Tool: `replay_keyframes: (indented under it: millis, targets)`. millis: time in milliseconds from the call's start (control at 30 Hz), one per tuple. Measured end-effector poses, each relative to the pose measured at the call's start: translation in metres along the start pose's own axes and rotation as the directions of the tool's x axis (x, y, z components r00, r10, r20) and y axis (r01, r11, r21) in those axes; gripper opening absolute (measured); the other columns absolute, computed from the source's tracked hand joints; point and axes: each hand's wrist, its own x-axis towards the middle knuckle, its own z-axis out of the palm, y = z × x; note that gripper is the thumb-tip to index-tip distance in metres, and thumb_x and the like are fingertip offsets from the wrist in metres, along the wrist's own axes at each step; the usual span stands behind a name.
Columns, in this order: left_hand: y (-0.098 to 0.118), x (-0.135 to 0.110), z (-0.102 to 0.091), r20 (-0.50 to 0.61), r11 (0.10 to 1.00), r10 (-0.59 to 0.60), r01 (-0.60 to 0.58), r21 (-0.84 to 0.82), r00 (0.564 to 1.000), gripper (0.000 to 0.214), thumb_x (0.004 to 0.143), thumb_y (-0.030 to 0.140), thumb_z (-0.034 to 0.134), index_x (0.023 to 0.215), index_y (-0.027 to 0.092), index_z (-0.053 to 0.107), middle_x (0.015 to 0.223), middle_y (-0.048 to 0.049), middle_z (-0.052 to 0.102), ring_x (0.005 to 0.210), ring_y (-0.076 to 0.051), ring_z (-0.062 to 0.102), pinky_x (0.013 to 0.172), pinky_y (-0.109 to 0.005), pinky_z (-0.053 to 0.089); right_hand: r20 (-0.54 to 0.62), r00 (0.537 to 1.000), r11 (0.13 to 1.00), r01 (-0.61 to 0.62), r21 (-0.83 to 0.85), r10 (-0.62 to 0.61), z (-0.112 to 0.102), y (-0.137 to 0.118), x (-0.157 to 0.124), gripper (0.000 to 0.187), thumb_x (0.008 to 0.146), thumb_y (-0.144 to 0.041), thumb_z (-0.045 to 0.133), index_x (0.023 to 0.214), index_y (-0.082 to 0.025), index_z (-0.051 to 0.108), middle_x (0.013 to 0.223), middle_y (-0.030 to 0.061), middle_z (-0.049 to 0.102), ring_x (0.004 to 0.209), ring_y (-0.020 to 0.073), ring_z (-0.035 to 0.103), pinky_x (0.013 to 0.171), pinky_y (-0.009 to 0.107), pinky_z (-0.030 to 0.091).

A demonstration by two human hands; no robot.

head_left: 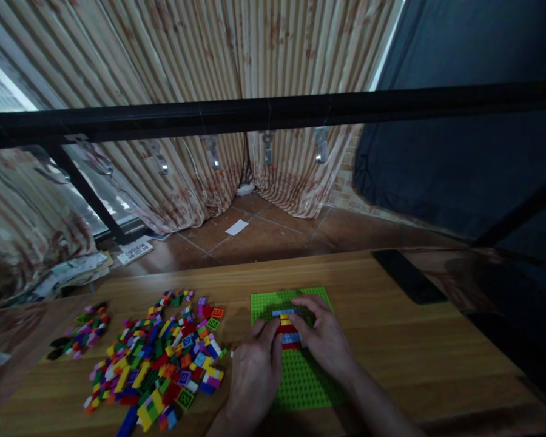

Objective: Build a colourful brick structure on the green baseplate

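Note:
A green studded baseplate [303, 379] lies on the wooden table in front of me. On its upper part stands a small build of toy bricks [290, 338] in red, light blue and yellow rows. My left hand [257, 367] is closed at the build's left side, thumb and fingertips pressed against the bricks. From the right, my right hand [325, 340] grips the build, its thumb on the near bricks and its index finger arched over the far end. The fingers cover part of the build, so any single brick between them cannot be made out.
Left of the baseplate spreads a large pile of loose coloured bricks [164, 352]. A smaller brick cluster [84, 331] lies farther left. A dark phone [409, 276] rests at the table's back right. Beyond the table runs a black rail [273, 115] with several metal hooks.

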Motion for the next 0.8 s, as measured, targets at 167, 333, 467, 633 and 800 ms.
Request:
replay_keyframes:
  millis: [167, 333, 467, 633, 800]
  targets:
    - [0.0, -0.0004, 0.0013, -0.033, 1.0, 0.016, -0.016, -0.01, 0.999, 0.029, 0.093, 0.021, 0.042, 0.115, 0.023, 0.061, 0.099, -0.0046, 0.067, 0.08, -0.018, 0.068, 0.069, -0.029, 0.055, -0.031, 0.999, 0.998, 0.02, -0.054, -0.022, 0.0043, -0.0021, 0.0, 0.021, 0.082, -0.029, 0.057, 0.099, -0.021, 0.067, 0.107, 0.0075, 0.064, 0.104, 0.0224, 0.058, 0.094, 0.038, 0.044]
    - [-0.0001, -0.0011, 0.0013, -0.044, 1.0, 0.025, -0.025, -0.001, 0.999, 0.03, 0.093, 0.021, 0.042, 0.116, 0.022, 0.06, 0.098, -0.0043, 0.067, 0.079, -0.018, 0.068, 0.068, -0.03, 0.055, -0.023, 1.0, 0.999, 0.001, -0.052, -0.003, 0.0052, -0.0035, 0.0008, 0.02, 0.083, -0.03, 0.057, 0.096, -0.021, 0.068, 0.102, 0.0069, 0.066, 0.1, 0.0216, 0.06, 0.091, 0.036, 0.045]
    - [-0.0014, -0.0011, 0.0025, -0.057, 0.998, 0.053, -0.051, 0.033, 0.997, 0.03, 0.093, 0.022, 0.041, 0.117, 0.022, 0.06, 0.096, -0.0045, 0.067, 0.075, -0.018, 0.068, 0.065, -0.029, 0.055, 0.007, 0.998, 0.998, -0.059, -0.022, 0.059, 0.0059, -0.0037, 0.0017, 0.019, 0.082, -0.031, 0.058, 0.093, -0.021, 0.069, 0.094, 0.0055, 0.068, 0.093, 0.0212, 0.061, 0.086, 0.036, 0.047]
    - [-0.0005, -0.0015, 0.0038, -0.063, 0.993, 0.094, -0.089, 0.076, 0.994, 0.032, 0.095, 0.022, 0.039, 0.119, 0.02, 0.059, 0.094, -0.0056, 0.066, 0.076, -0.017, 0.067, 0.065, -0.028, 0.055, 0.005, 0.994, 0.994, -0.111, 0.011, 0.111, 0.0072, -0.006, 0.0018, 0.02, 0.082, -0.032, 0.056, 0.092, -0.021, 0.07, 0.093, 0.0053, 0.069, 0.091, 0.0212, 0.062, 0.085, 0.036, 0.047]
    - [0.0017, -0.0035, 0.0034, -0.035, 0.991, 0.09, -0.086, 0.101, 0.995, 0.033, 0.095, 0.021, 0.037, 0.12, 0.018, 0.059, 0.095, -0.0071, 0.066, 0.076, -0.018, 0.067, 0.065, -0.028, 0.054, -0.013, 0.992, 0.992, -0.126, 0.03, 0.126, 0.0084, -0.0082, 0.0022, 0.02, 0.08, -0.032, 0.058, 0.089, -0.021, 0.071, 0.092, 0.0056, 0.07, 0.09, 0.0211, 0.063, 0.084, 0.036, 0.047]
